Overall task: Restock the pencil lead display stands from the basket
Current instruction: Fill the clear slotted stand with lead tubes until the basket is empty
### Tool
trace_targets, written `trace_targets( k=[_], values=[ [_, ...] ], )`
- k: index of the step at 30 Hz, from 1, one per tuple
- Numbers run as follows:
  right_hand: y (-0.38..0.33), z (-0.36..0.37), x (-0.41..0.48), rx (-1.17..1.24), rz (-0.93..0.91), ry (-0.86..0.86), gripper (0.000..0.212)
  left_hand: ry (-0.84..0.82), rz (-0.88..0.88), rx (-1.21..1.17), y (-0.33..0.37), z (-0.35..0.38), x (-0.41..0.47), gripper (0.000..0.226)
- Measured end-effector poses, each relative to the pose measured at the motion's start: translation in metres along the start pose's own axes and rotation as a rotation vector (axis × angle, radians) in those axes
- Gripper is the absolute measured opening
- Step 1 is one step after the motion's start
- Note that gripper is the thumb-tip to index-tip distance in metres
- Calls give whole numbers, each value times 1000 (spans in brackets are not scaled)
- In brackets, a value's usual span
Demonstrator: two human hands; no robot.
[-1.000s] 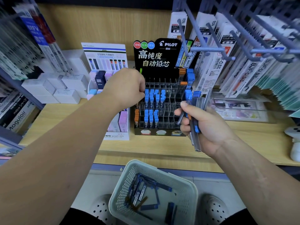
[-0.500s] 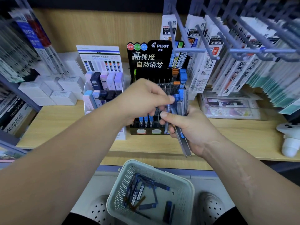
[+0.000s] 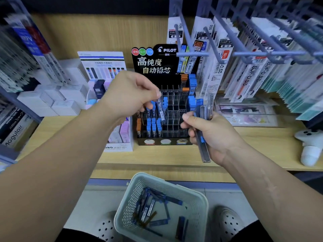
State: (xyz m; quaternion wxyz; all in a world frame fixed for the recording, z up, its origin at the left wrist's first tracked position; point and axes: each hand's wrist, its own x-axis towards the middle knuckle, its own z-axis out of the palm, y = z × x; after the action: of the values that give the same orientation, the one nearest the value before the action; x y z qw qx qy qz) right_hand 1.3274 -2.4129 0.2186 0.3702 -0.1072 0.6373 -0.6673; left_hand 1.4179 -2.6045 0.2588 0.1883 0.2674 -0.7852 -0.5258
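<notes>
Lead case pinched in left hand, bundle gripped in right hand.

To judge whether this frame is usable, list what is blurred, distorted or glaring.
Head view: PILOT stand header sharp at centre; hanging packets at right and racks at far left smeared; forearms stretched by the wide angle; lighting even, no strong glare; the lead case in the left hand slightly soft.

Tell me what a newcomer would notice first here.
Centre frame, the left hand pinches one lead case in front of the black Pilot display stand on the wooden shelf. Beside it the right hand grips a bundle of cases, and below sits a pale basket holding more.
</notes>
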Motion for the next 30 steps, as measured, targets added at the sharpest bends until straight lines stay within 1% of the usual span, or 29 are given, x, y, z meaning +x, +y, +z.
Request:
trace_targets(
  k=[5, 8, 14, 16, 19, 25, 28, 30],
  values=[
    [0, -6, 2, -12, -3, 5, 9, -17, 106, 308, -12, 13, 2, 9],
    [0, -7, 3, -12, -6, 7, 9, -34, 165, 433, -21, 20, 5, 9],
    [2, -7, 4, -15, -8, -1, 10, -80, 208, 575, -31, 30, 5, 6],
    [1, -7, 3, -12, -10, 1, 10, -62, 252, 597, -31, 34, 2, 4],
    [1, -7, 3, -14, -12, 3, 10, -27, 309, 635, -31, 40, 1, 7],
    [1, -9, 3, -28, -14, 6, 9, -39, 240, 645, -32, 40, 4, 8],
    [0, -10, 3, -30, -18, 8, 8, -62, 247, 753, -35, 41, 3, 11],
    [0, -10, 3, -29, -18, 6, 8, -45, 244, 843, -37, 43, 2, 16]
  ],
)
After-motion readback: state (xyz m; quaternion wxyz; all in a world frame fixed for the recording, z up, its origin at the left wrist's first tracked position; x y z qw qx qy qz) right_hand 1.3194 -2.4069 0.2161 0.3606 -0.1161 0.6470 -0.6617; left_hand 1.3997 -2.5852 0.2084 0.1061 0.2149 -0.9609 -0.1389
